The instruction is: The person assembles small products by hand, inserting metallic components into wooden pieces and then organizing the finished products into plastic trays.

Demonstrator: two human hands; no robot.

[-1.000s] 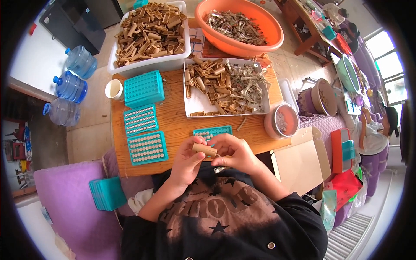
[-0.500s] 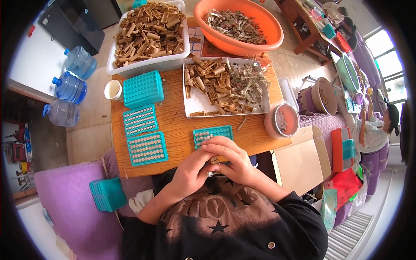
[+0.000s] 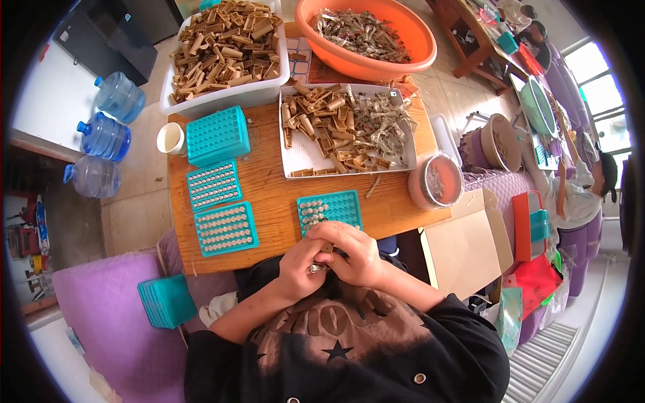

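Note:
Close in front of my chest, my left hand (image 3: 297, 270) and my right hand (image 3: 357, 256) are pressed together, fingers closed. Between them a small brown plastic piece (image 3: 327, 248) peeks out, with a shiny silvery bit (image 3: 317, 267) below it. My fingers hide most of both. Just beyond my fingertips lies a teal tray (image 3: 344, 209) of round holes, its left part filled with small round metallic pieces (image 3: 313, 209). To the left, two more teal trays hold rows: silver-tipped pieces (image 3: 213, 184) and dull round-topped ones (image 3: 226, 228).
A white box (image 3: 295, 158) holds brown casings and clear-wrapped parts. Behind stand a white tub (image 3: 164, 94) of casings and an orange basin (image 3: 430, 50). Stacked teal trays (image 3: 218, 138), a cup (image 3: 172, 139) and a pink tub (image 3: 420, 181) share the table. Another person (image 3: 581, 195) sits far right.
My hands have turned slightly and drawn a little left, the right fingers now lower over the left. More of the near tray shows. The whole view has shifted slightly.

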